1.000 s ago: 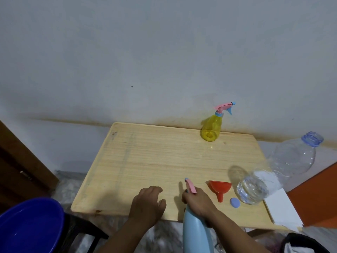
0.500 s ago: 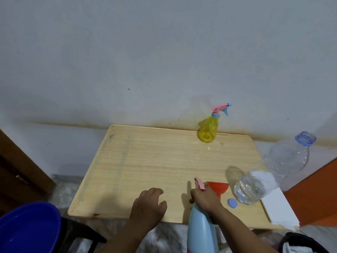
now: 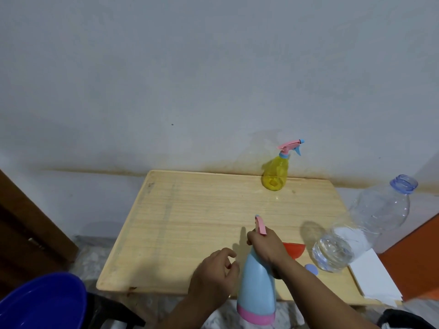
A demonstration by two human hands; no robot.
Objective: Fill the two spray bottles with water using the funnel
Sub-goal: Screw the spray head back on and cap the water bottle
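- Left hand [image 3: 213,274] just beside the blue bottle [image 3: 256,288], fingers loosely curled, holding nothing.
- Blue bottle raised at the near edge of the worktop [image 3: 190,210], right hand [image 3: 263,245] gripping its neck below the pink trigger [image 3: 260,224].
- Likely step: taking off the spray head; calls for the left hand to steady the body while the right twists.
- Red funnel [image 3: 294,250] behind the right wrist, blue cap [image 3: 311,269] beside it.
- Yellow bottle [image 3: 276,174] far back, head on, untouched.
- Water bottle [image 3: 361,226] at right edge, uncapped, part full.
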